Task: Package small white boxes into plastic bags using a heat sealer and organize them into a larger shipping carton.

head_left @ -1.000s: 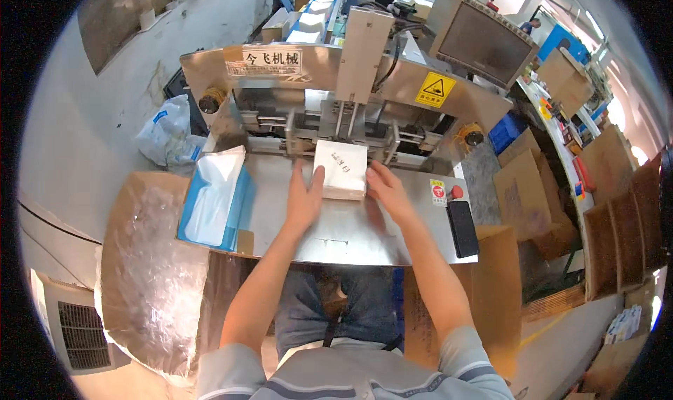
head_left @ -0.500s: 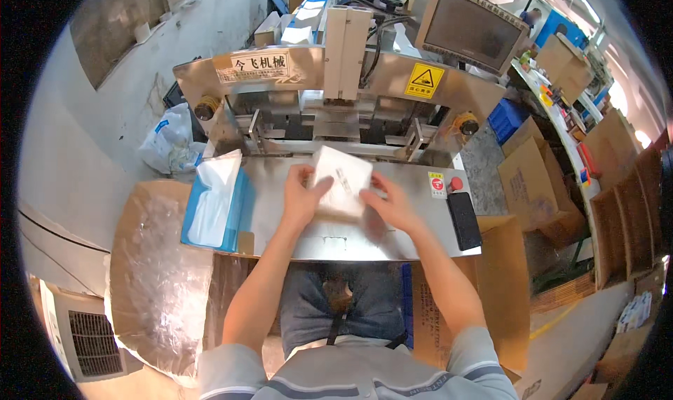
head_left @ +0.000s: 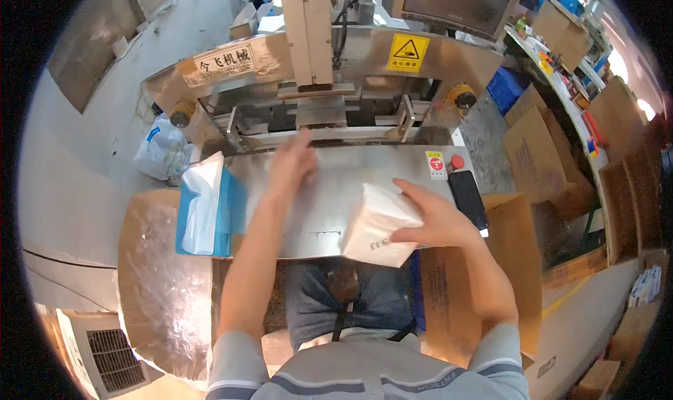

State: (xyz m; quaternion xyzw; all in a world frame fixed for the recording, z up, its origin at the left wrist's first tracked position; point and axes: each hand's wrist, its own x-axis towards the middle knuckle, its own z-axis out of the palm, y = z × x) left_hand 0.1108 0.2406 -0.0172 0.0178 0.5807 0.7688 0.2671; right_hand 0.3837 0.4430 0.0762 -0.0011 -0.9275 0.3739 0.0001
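Observation:
My right hand [head_left: 442,220] grips a white tissue pack [head_left: 378,225], a soft block with dark print on one side. The pack is tilted over the front edge of the steel worktable [head_left: 326,190], with my thumb on its near side and my fingers behind it. My left hand [head_left: 294,163] is over the far part of the worktable, just short of the machine's opening [head_left: 322,113]. Motion blurs its fingers, and nothing can be made out in it.
A blue box [head_left: 228,207] with white sheets stands at the table's left. At the right lie a black phone [head_left: 468,198] and a red button [head_left: 457,162]. Cardboard boxes flank my legs, the left one [head_left: 133,260] lined with clear plastic. A monitor [head_left: 456,4] hangs behind.
The tissue pack has moved right and toward me in my right hand. My left hand has let go of it and moved forward toward the machine. The view has shifted slightly.

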